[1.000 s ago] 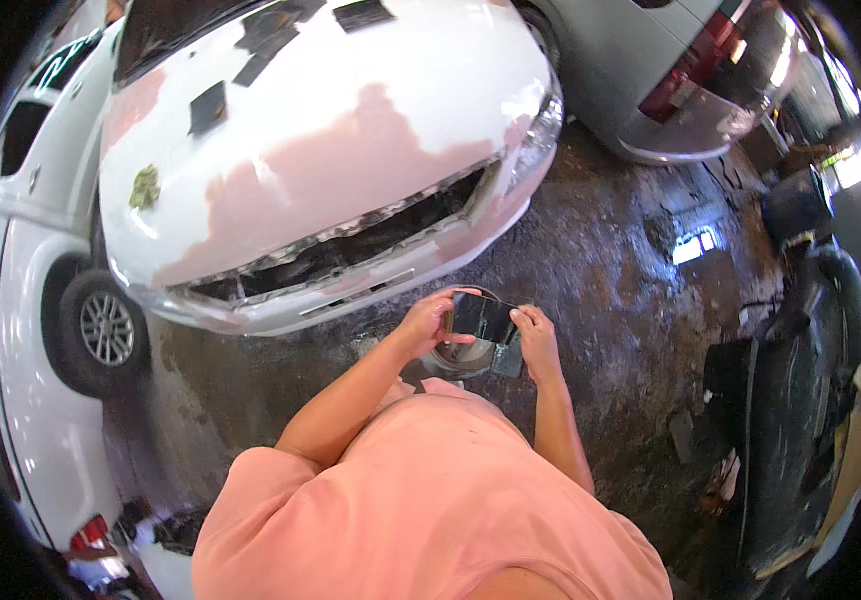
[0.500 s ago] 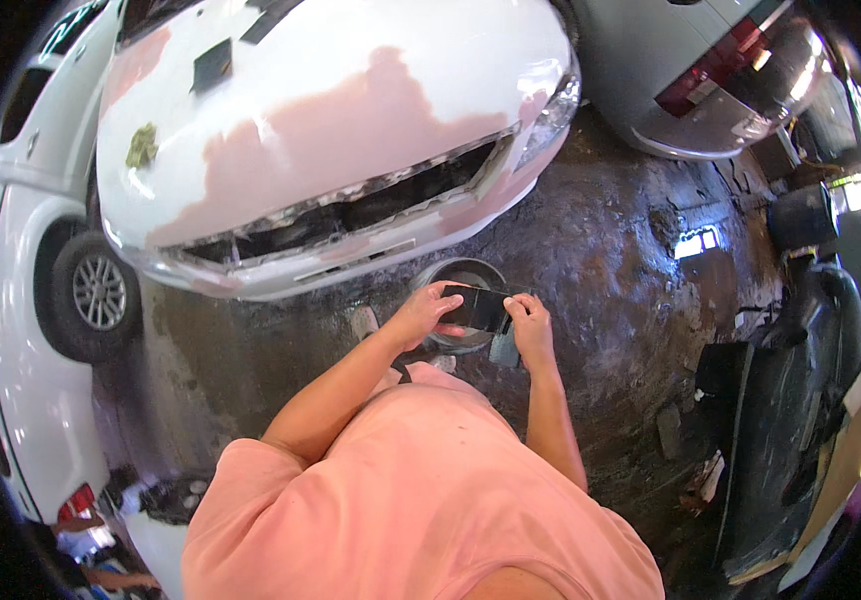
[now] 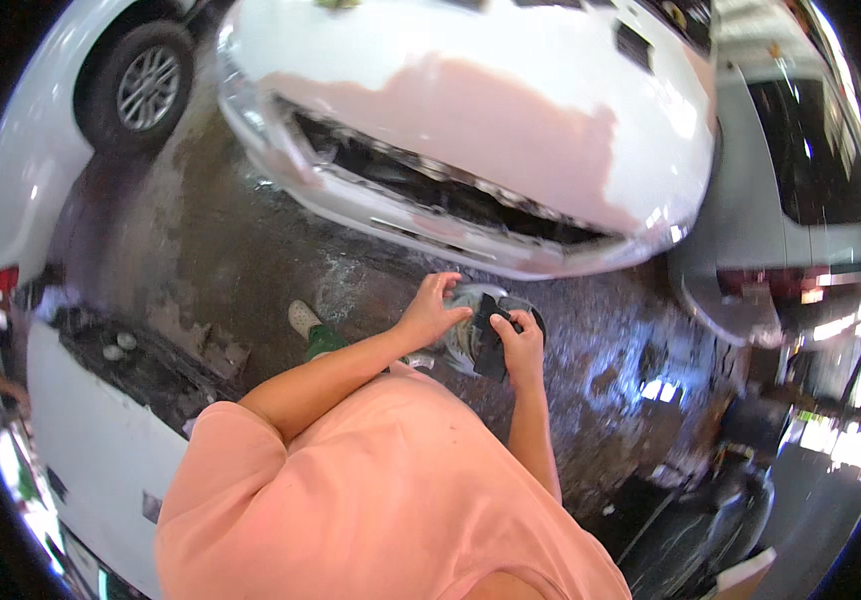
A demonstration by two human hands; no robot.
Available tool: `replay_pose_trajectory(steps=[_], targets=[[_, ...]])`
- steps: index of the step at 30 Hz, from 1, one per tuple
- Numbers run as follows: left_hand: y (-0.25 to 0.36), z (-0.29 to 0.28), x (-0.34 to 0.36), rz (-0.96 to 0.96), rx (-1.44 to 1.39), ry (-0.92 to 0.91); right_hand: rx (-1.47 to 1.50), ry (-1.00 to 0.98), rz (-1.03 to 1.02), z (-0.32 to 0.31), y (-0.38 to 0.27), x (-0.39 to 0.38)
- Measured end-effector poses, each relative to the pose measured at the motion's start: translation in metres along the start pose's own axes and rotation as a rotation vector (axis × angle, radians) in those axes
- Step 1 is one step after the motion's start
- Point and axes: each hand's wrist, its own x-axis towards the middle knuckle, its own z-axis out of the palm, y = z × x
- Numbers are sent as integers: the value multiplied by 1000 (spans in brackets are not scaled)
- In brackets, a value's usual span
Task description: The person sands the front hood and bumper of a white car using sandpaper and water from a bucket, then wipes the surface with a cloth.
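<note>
My left hand (image 3: 440, 312) is beside a metal basin (image 3: 465, 350), its fingers apart and holding nothing. My right hand (image 3: 517, 342) grips a dark rectangular sheet (image 3: 489, 355) over the basin, with thumb on top. A white clog (image 3: 303, 318) with green above it shows on the floor left of my forearm. In front of me stands a white car front (image 3: 490, 120) with pinkish patches on the bonnet and an open grille slot.
A white vehicle (image 3: 30, 200) with a wheel is at upper left, a silver vehicle (image 3: 780, 250) at right. A white panel (image 3: 80, 420) lies at lower left; black bumper parts (image 3: 710, 520) are at lower right. The concrete floor (image 3: 190, 270) looks wet.
My left hand has let go of the dark sheet; my right hand still holds it, turned more upright. The view has swung, showing more floor and the white panel at left.
</note>
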Motion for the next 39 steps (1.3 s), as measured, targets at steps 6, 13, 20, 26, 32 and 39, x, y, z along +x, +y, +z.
replay_pose_trajectory(steps=[6, 13, 20, 26, 32, 39], targets=[[-33, -132, 3, -129, -274, -78, -155, -181, -180, 143, -83, 20], [-32, -330, -6, -114, -351, 181, 3, -454, -227, 340, -194, 26], [-66, -450, -19, -330, -895, 438, -198, -660, -490, 438, -277, 40], [-67, -519, -2, -321, -763, 530, -34, -616, -635, 489, -324, 68], [-13, -572, 41, -246, -920, 613, -164, -756, -469, 523, -365, 119], [-14, -601, 97, -279, -757, 630, -109, -719, -587, 560, -398, 169]])
